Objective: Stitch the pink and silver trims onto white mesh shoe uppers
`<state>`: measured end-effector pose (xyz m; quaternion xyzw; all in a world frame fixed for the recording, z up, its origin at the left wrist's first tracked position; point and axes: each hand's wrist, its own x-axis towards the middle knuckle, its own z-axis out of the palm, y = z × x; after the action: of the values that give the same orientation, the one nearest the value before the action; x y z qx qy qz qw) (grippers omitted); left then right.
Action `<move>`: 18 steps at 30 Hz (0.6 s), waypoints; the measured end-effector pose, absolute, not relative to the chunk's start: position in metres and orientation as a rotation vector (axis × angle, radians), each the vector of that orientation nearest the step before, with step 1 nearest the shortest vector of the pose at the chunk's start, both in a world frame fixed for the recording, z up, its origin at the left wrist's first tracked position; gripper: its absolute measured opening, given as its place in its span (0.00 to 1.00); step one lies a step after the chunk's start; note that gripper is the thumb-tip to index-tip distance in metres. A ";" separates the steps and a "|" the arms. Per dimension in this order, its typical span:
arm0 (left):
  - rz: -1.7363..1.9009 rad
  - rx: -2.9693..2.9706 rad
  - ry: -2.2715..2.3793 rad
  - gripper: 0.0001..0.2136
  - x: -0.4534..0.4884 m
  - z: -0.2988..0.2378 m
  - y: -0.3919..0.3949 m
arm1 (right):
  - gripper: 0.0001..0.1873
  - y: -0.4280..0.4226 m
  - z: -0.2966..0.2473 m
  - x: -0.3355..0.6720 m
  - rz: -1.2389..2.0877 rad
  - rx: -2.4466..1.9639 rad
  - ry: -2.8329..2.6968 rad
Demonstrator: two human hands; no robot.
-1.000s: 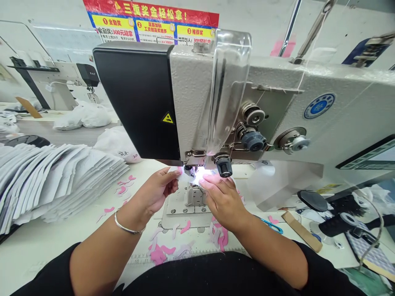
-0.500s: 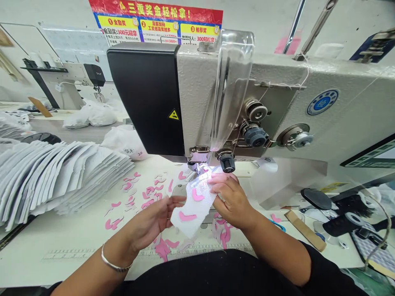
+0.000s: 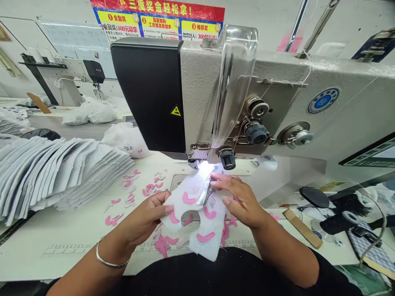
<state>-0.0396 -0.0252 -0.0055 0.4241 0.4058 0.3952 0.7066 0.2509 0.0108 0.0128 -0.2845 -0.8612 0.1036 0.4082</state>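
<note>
One big industrial sewing machine (image 3: 197, 94) stands just beyond the fingers, its clear plastic guard (image 3: 236, 86) hanging in front of its head and a yellow warning triangle (image 3: 175, 111) on its black end panel. Above it, well past the fingers, a poster (image 3: 157, 20) carries a red banner reading 三重奖金轻松拿!, with three numbered panels below, one of them showing 300元. The round blue badge on the machine's arm is too small for me to read.

The white worktop (image 3: 61, 250) runs under both hands, with a printed ruler scale (image 3: 70, 250) along its near edge. To the left of the fingers sits a thick fanned stack of white cut pieces (image 3: 68, 172), and beyond that a white plastic bag (image 3: 126, 142) with handwritten marks. Pink cut shapes (image 3: 129, 193) lie scattered on the worktop around and below the hands.

Right under the fingers lies a white mesh cloth (image 3: 193, 216) with curved pink patches, a round hole near its middle. Its far end reaches the presser foot (image 3: 193, 163), so the work is sitting at the needle, and from here it looks to want keeping flat and square to the foot. The left hand (image 3: 138, 222) has its fingers (image 3: 163, 207) closed on the cloth's left edge, while the right hand (image 3: 240, 201) has its fingers (image 3: 222, 181) spread open, pressing on top without pinching. Beside them shows a narrow glinting strip (image 3: 206, 191), which I cannot identify.
</note>
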 end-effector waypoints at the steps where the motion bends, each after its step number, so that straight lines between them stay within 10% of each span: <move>1: 0.876 0.951 0.903 0.12 -0.040 -0.006 -0.026 | 0.20 0.011 0.012 0.249 0.231 -0.772 -2.188; 18: 0.718 1.201 0.908 0.11 -0.050 -0.015 -0.025 | 0.16 0.025 0.006 0.221 -0.079 -0.936 -2.117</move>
<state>-0.0503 -0.0251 -0.0149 0.5332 0.4033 0.3186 0.6719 0.2215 0.0254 0.0056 -0.3702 -0.8374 -0.0313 0.4010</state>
